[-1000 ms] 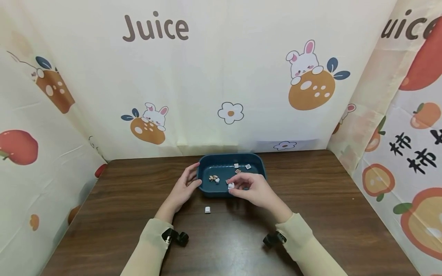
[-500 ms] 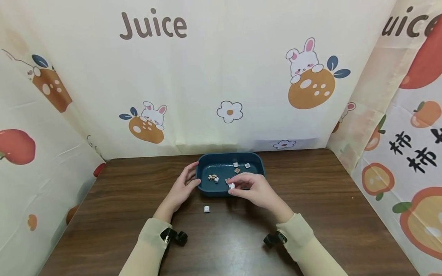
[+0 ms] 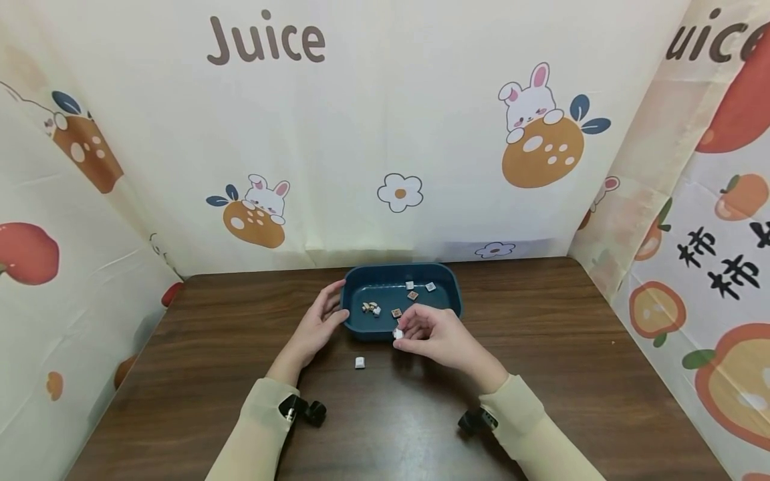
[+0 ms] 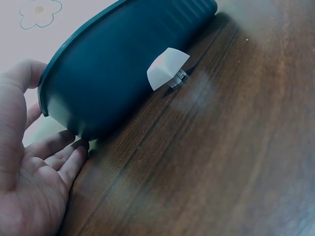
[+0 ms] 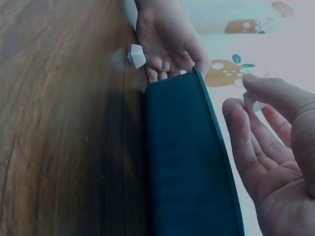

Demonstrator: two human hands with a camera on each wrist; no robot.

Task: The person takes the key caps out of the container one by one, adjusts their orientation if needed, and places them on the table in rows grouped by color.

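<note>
My left hand (image 3: 315,327) holds the left end of a dark blue tray (image 3: 361,334), thumb at the rim and fingers against the outer wall, as the left wrist view shows too. Between thumb and forefinger my right hand (image 3: 436,334) pinches a small white keycap (image 3: 398,334) over the tray's front rim; the right wrist view shows this keycap (image 5: 253,102) partly hidden by the fingers. Another white keycap (image 3: 359,363) lies on the table in front of the tray. In the left wrist view, a clear stem protrudes beneath this loose keycap (image 4: 167,68).
Inside the tray are white keycaps (image 3: 430,286), brown ones (image 3: 412,295) and a cluster of small tan and white pieces (image 3: 370,308). The brown wooden table (image 3: 541,321) meets a printed curtain (image 3: 337,133) behind the tray.
My right hand has drawn slightly back towards me, bringing its keycap from above the tray to the front rim. The left hand keeps its place on the tray; the head view has tilted a little.
</note>
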